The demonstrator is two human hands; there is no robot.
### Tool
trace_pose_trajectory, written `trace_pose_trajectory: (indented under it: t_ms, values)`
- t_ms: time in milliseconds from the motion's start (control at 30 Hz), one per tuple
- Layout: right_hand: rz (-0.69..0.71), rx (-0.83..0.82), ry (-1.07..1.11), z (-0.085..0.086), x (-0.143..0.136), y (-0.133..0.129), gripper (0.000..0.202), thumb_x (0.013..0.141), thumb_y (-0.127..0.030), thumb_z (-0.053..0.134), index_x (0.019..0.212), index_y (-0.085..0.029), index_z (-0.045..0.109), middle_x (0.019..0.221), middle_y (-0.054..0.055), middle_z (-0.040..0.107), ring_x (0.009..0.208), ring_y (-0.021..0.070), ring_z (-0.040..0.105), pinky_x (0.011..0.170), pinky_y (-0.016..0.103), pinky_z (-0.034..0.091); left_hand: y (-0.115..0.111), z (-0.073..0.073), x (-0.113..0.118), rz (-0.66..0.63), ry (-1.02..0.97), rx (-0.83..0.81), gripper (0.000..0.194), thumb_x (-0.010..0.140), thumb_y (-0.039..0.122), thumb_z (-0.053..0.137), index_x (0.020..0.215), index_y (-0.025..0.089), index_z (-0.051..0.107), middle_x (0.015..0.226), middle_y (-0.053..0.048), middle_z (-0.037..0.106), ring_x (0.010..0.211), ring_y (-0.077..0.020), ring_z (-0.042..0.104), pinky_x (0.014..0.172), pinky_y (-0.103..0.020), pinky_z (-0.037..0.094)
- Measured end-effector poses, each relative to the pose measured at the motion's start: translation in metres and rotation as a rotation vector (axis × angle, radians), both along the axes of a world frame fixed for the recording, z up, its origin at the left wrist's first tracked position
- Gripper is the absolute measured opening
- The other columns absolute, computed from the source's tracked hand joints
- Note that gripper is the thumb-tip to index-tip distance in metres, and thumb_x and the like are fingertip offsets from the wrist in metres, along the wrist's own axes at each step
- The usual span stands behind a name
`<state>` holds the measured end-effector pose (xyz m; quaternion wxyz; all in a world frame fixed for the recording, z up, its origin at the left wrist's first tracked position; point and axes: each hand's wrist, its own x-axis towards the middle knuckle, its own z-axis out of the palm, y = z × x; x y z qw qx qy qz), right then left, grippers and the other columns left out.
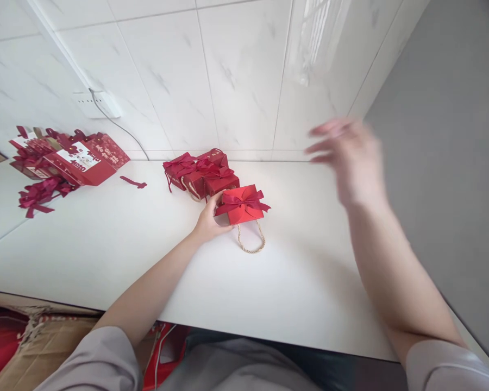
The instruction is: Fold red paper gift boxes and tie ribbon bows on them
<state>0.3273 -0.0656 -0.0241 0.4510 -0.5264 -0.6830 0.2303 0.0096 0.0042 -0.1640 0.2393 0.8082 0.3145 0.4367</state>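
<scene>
A small red gift box (248, 213) with a dark red ribbon bow (244, 201) on top is gripped at its left side by my left hand (212, 220). Its twisted gold rope handle (252, 251) hangs toward me above the white table. Just behind it, several similar red boxes (195, 179) with bows stand close together. My right hand (352, 157) is raised over the right part of the table, well apart from the boxes. It is smeared by motion, but its fingers look stretched out to the left, with nothing visible in them.
Folded red cartons (89, 160) lie in a pile at the far left, beside a heap of dark red ribbon bows (44, 193). One loose ribbon piece (133, 182) rests nearby. A tiled wall (244, 76) with a socket (98, 105) and cable borders the table (269, 298). A cardboard box (52, 342) stands below its front edge.
</scene>
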Motion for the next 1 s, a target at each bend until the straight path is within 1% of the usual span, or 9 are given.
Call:
trace_pose_trajectory:
  t_ms: [67, 100, 167, 267, 367, 433, 633, 833, 1000]
  values:
    - [0.14, -0.165, -0.068, -0.015, -0.015, 0.017, 0.044, 0.096, -0.056, 0.044, 0.125, -0.027, 0.058, 0.134, 0.008, 0.059, 0.118, 0.0242, 0.058, 0.101, 0.04, 0.045, 0.0, 0.0, -0.001, -0.002, -0.005, -0.017, 0.097, 0.064, 0.032, 0.084, 0.146, 0.023, 0.033, 0.144, -0.014, 0.048, 0.132, -0.0411, 0.047, 0.107, -0.057, 0.044]
    - [0.244, -0.289, -0.134, -0.022, -0.022, 0.024, 0.045, 0.091, -0.058, 0.052, 0.122, -0.027, 0.061, 0.131, 0.007, 0.062, 0.119, 0.0262, 0.058, 0.101, 0.039, 0.045, 0.001, 0.0, -0.002, -0.005, -0.004, -0.031, 0.097, 0.064, 0.032, 0.084, 0.146, 0.024, 0.033, 0.145, -0.014, 0.047, 0.133, -0.0411, 0.047, 0.107, -0.058, 0.045]
    - [0.427, -0.46, -0.196, -0.036, -0.032, 0.034, 0.047, 0.09, -0.06, 0.051, 0.122, -0.026, 0.061, 0.134, 0.006, 0.06, 0.123, 0.0267, 0.055, 0.1, 0.036, 0.044, 0.001, -0.001, -0.004, -0.006, 0.0, -0.048, 0.096, 0.064, 0.031, 0.083, 0.146, 0.027, 0.032, 0.146, -0.014, 0.046, 0.133, -0.0406, 0.046, 0.106, -0.06, 0.045]
    - [0.482, -0.572, -0.231, -0.048, -0.036, 0.038, 0.048, 0.086, -0.064, 0.052, 0.103, -0.021, 0.065, 0.113, 0.008, 0.07, 0.105, 0.0257, 0.06, 0.087, 0.034, 0.045, 0.001, -0.002, -0.005, 0.016, 0.01, -0.038, 0.098, 0.063, 0.032, 0.084, 0.146, 0.028, 0.032, 0.145, -0.014, 0.047, 0.132, -0.0415, 0.047, 0.106, -0.061, 0.045]
    - [0.543, -0.611, -0.199, -0.05, -0.032, 0.035, 0.043, 0.083, -0.062, 0.059, 0.079, -0.019, 0.063, 0.085, 0.005, 0.072, 0.084, 0.0207, 0.06, 0.075, 0.031, 0.041, -0.002, -0.001, -0.005, 0.023, 0.019, -0.056, 0.097, 0.064, 0.033, 0.084, 0.146, 0.028, 0.032, 0.145, -0.013, 0.047, 0.133, -0.0399, 0.047, 0.106, -0.059, 0.045]
    - [0.612, -0.6, -0.142, -0.046, -0.029, 0.032, 0.042, 0.083, -0.059, 0.06, 0.075, -0.018, 0.063, 0.078, 0.004, 0.07, 0.077, 0.0181, 0.057, 0.073, 0.03, 0.039, -0.004, 0.0, -0.005, 0.027, 0.031, -0.072, 0.095, 0.065, 0.032, 0.083, 0.145, 0.027, 0.032, 0.144, -0.014, 0.047, 0.133, -0.0374, 0.047, 0.106, -0.057, 0.046]
    - [0.802, -0.596, -0.115, -0.033, -0.037, 0.018, 0.038, 0.088, -0.052, 0.057, 0.084, -0.017, 0.069, 0.083, 0.005, 0.072, 0.075, 0.0169, 0.055, 0.067, 0.029, 0.036, -0.002, -0.003, -0.005, 0.034, 0.008, -0.067, 0.098, 0.061, 0.032, 0.085, 0.144, 0.029, 0.033, 0.141, -0.015, 0.049, 0.13, -0.0376, 0.05, 0.104, -0.058, 0.048]
    - [0.801, -0.665, -0.247, -0.041, -0.043, 0.017, 0.029, 0.09, -0.043, 0.054, 0.089, -0.021, 0.073, 0.085, 0.003, 0.072, 0.071, 0.0157, 0.054, 0.06, 0.028, 0.033, -0.002, -0.003, -0.006, 0.055, 0.051, -0.057, 0.096, 0.063, 0.031, 0.084, 0.144, 0.027, 0.033, 0.142, -0.015, 0.048, 0.13, -0.0359, 0.049, 0.105, -0.056, 0.047]
    - [0.788, -0.655, -0.282, -0.046, -0.043, 0.021, 0.026, 0.087, -0.04, 0.055, 0.079, -0.021, 0.07, 0.081, 0.002, 0.068, 0.069, 0.0155, 0.052, 0.058, 0.027, 0.032, -0.003, -0.003, -0.007, 0.017, 0.02, -0.098, 0.098, 0.064, 0.032, 0.085, 0.145, 0.027, 0.03, 0.143, -0.014, 0.047, 0.132, -0.0334, 0.049, 0.109, -0.054, 0.045]
